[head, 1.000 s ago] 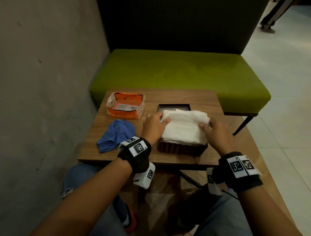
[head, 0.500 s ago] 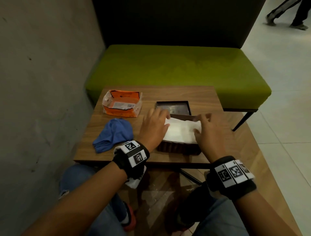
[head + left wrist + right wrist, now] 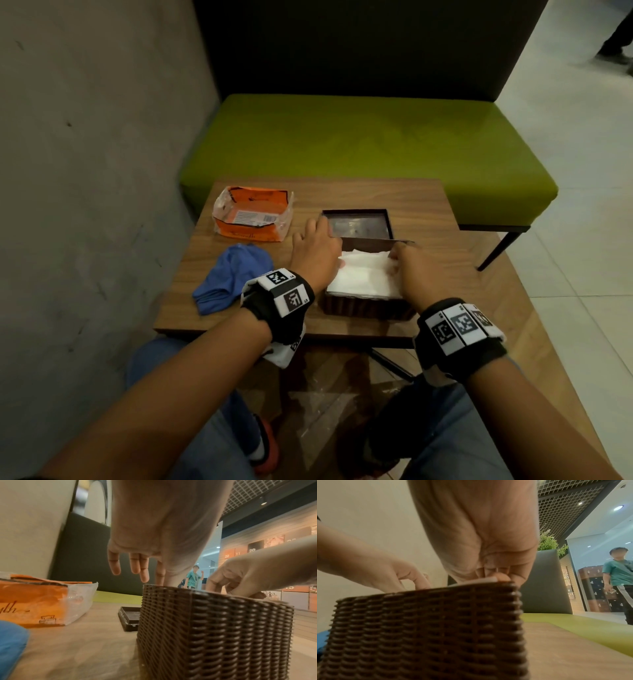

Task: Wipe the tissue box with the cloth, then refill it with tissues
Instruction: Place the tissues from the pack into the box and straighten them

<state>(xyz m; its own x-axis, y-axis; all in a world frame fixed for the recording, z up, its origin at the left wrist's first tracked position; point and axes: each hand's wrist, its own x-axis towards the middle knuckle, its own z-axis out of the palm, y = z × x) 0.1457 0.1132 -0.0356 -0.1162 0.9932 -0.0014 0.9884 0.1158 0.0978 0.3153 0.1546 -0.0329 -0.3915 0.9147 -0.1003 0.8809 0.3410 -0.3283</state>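
The dark brown woven tissue box (image 3: pixel 365 307) (image 3: pixel 214 631) (image 3: pixel 426 626) stands near the table's front edge, with a stack of white tissues (image 3: pixel 363 279) sunk into its open top. My left hand (image 3: pixel 320 245) (image 3: pixel 137 572) is at the box's left rim; its fingers are straight and its thumb presses on the tissues. My right hand (image 3: pixel 399 262) (image 3: pixel 496 578) is at the right rim, fingers curled onto the tissues' edge (image 3: pixel 479 581). The box's dark lid (image 3: pixel 358 224) (image 3: pixel 130 618) lies upturned just behind. A blue cloth (image 3: pixel 233 275) lies crumpled to the left.
An opened orange tissue pack (image 3: pixel 253 214) (image 3: pixel 42 601) sits at the back left of the wooden table (image 3: pixel 428 209). A green bench (image 3: pixel 359 137) stands beyond it and a grey wall (image 3: pixel 96 154) on the left. A person in a teal shirt (image 3: pixel 619 574) stands off to the right.
The tissue stack, which lay spread over the box top, has gone down inside the box. Both hands have moved inward to its rims.
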